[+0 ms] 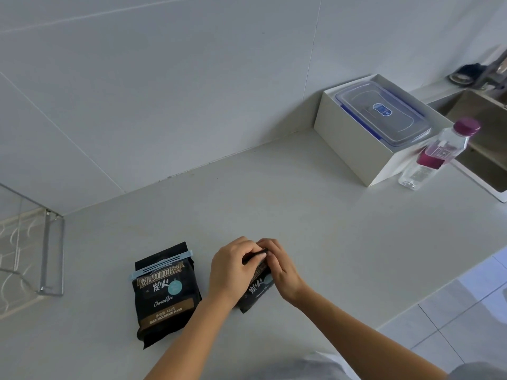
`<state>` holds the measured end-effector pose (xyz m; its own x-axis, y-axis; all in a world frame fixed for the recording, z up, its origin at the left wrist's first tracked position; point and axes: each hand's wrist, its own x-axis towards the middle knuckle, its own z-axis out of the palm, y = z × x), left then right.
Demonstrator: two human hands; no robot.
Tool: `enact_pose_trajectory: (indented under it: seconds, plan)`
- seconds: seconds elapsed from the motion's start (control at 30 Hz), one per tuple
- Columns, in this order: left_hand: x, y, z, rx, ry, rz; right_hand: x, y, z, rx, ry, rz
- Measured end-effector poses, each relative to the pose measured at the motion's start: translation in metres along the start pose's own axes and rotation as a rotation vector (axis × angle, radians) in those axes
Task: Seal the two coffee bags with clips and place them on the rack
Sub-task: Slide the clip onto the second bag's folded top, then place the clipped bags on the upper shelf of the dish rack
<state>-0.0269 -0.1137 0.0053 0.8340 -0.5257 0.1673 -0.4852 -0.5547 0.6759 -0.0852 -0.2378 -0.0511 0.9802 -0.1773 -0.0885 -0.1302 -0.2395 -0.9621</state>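
The unclipped coffee bag (259, 287) lies flat on the counter (301, 215), top end away from you, its top edge running across between your hands. Your left hand (233, 267) and right hand (284, 270) both pinch that top with curled fingers. The clipped coffee bag (164, 297) lies just left; no second clip shows

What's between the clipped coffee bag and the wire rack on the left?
Nothing: bare countertop between clipped coffee bag and wire rack in the head view.
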Motion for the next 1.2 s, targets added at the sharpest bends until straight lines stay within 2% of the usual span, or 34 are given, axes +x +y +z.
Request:
enact_pose_trajectory:
  seconds: [0.13,0.23,0.3,0.4,0.5,0.6,0.7,0.87,1.03,1.2]
  plan:
    - [0.011,-0.011,-0.017,-0.103,-0.081,-0.055,0.005,-0.003,-0.010,0.057,-0.075,0.101]
    - [0.013,-0.023,-0.039,-0.200,-0.026,-0.147,0.002,0.000,-0.018,0.091,-0.163,0.154]
    - [0.002,-0.034,-0.050,-0.306,-0.087,-0.301,-0.001,0.006,-0.019,0.079,-0.199,0.150]
    - [-0.026,-0.048,-0.048,-0.527,-0.182,-0.567,-0.001,0.008,-0.013,0.068,-0.159,0.166]
    - [-0.044,-0.053,-0.028,-0.983,-0.058,-0.913,0.005,0.008,-0.005,-0.007,-0.091,0.202]
    - [-0.050,-0.053,-0.004,-1.228,-0.007,-1.063,0.012,0.000,0.003,-0.024,-0.048,0.267]
    - [-0.053,-0.050,0.009,-1.227,0.025,-1.068,0.018,-0.010,0.007,0.010,-0.008,0.339]
    - [-0.049,-0.045,0.002,-1.032,0.009,-0.979,0.009,-0.022,0.009,0.174,0.015,0.483]
    - [-0.043,-0.037,-0.017,-0.929,0.093,-0.861,-0.002,-0.035,0.014,0.252,0.121,0.427]
    - [-0.025,-0.013,-0.039,-0.962,0.312,-0.726,0.013,-0.075,0.001,0.255,0.119,0.334]
